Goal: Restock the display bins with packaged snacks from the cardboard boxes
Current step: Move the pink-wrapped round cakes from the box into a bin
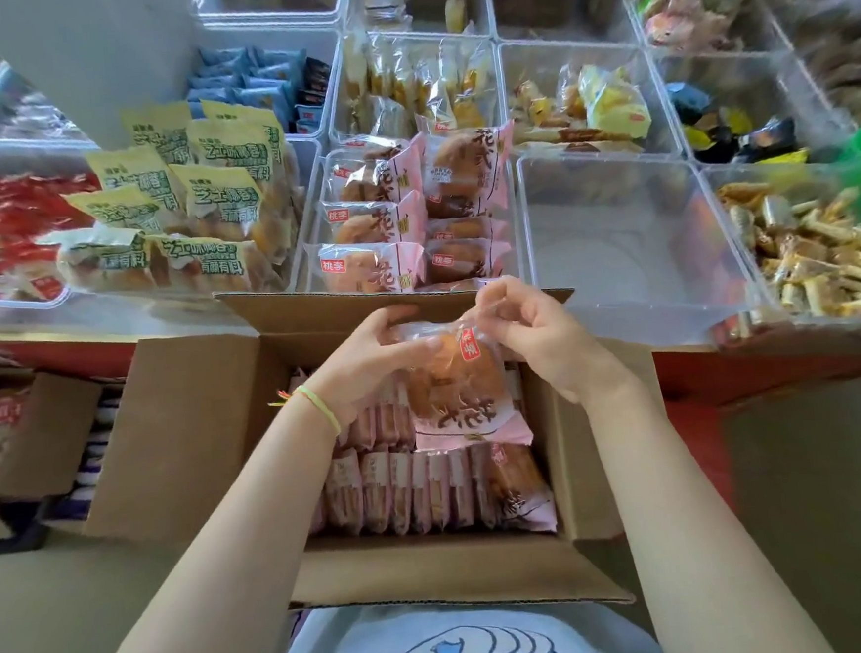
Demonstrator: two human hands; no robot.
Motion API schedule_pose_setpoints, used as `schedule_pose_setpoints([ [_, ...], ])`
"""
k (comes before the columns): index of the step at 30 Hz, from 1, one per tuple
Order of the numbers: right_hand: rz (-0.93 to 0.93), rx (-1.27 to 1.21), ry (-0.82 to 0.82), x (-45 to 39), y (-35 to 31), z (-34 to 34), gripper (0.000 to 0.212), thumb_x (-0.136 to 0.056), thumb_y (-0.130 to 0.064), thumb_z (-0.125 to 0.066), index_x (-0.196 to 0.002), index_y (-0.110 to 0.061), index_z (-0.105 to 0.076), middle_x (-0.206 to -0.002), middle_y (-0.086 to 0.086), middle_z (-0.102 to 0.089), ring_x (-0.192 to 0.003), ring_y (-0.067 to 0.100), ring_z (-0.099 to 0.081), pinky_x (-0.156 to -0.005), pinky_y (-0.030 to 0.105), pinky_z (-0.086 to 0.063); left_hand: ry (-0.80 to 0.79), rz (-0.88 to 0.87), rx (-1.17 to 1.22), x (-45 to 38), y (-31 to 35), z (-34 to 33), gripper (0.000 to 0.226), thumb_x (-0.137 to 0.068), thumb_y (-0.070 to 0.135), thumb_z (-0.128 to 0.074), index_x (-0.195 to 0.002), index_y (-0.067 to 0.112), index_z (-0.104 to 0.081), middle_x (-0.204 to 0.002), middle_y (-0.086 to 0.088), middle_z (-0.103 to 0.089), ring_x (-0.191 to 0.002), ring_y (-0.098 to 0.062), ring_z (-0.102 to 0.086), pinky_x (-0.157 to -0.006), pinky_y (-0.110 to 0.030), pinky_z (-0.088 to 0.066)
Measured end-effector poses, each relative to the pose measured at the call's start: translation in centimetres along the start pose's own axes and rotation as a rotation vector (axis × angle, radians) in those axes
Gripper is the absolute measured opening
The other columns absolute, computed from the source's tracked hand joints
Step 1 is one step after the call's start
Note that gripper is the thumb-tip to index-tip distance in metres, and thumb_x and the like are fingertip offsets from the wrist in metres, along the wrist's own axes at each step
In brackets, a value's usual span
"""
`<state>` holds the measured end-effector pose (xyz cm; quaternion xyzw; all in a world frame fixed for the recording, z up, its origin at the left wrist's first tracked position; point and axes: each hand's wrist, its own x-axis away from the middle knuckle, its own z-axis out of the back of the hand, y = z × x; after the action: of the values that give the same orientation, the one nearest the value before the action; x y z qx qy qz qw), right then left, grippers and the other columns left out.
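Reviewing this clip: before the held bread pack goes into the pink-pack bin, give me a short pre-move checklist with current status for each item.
1. Pink bread pack held by both hands: left hand and right hand grip it. Ok.
2. Pack lifted above the cardboard box: ok.
3. Matching bin directly ahead, already holds same pink packs: ok.
4. Room left in that bin: nearly full; cannot tell.
5. Neighbouring clear bin appears empty as fallback: ok.
6. Wrapper intact: cannot tell.
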<state>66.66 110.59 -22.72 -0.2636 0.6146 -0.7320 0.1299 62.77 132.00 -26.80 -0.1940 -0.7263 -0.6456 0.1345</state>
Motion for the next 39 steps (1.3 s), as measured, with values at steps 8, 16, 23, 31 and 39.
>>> schedule_pose_setpoints([
  [8,-0.046,-0.165,0.249,-1.6,-2.5,0.4,0.047,-0.090,-0.065,-0.052,-0.116,-0.027,-0.057,-0.103,-0.004,-0.068,-0.099,0.013,-0.066,-0.092,0.037,-0.051,-0.027,-0.175,0.348,0.1,4.6,-3.7,0.039,-0.088,0.013,-0.070,-0.120,-0.008,-0.061,-0.116,-0.029,-0.065,-0.102,-0.039,-0.066,-0.088,-0.050,-0.056],
  [16,0.000,0.132,0.258,-4.7,-4.5,-0.8,0.035,-0.094,-0.059,-0.052,-0.115,-0.032,-0.056,-0.101,-0.018,-0.065,-0.095,-0.011,-0.061,-0.082,0.011,-0.048,0.197,-0.193,0.308,-2.7,8.5,-3.4,0.062,-0.090,0.047,-0.065,-0.114,-0.010,-0.061,-0.107,-0.029,-0.069,-0.077,-0.037,-0.068,-0.043,-0.026,-0.050],
  [23,0.003,0.206,0.295,-10.2,-4.8,1.1,0.060,-0.077,-0.058,-0.076,-0.121,-0.024,-0.056,-0.112,-0.011,-0.068,-0.106,0.007,-0.063,-0.097,0.035,-0.051,0.544,-0.146,0.058,-9.0,10.2,-2.0,0.061,-0.095,0.062,-0.042,-0.091,0.007,-0.067,-0.069,-0.001,-0.064,-0.062,-0.017,-0.059,-0.052,-0.025,-0.046],
  [31,-0.097,1.055,0.449,-18.6,-5.9,7.0,0.057,-0.083,-0.053,-0.073,-0.121,-0.020,-0.047,-0.104,-0.001,-0.064,-0.094,0.025,-0.063,-0.066,0.032,-0.040,0.326,-0.074,-1.279,-14.8,7.3,3.9,0.083,-0.075,0.072,-0.061,-0.146,0.033,-0.039,-0.159,-0.003,-0.027,-0.146,-0.024,-0.021,-0.116,-0.049,-0.021],
  [39,-0.089,1.541,0.215,-23.8,-3.0,5.1,0.036,-0.094,-0.023,-0.065,-0.128,-0.024,-0.054,-0.132,0.011,-0.053,-0.125,0.034,-0.047,-0.102,0.045,-0.037,0.250,-0.027,-1.289,-16.4,5.8,4.1,0.098,-0.074,0.086,-0.046,-0.154,0.040,-0.012,-0.165,0.001,-0.008,-0.151,-0.023,0.000,-0.120,-0.056,-0.007],
])
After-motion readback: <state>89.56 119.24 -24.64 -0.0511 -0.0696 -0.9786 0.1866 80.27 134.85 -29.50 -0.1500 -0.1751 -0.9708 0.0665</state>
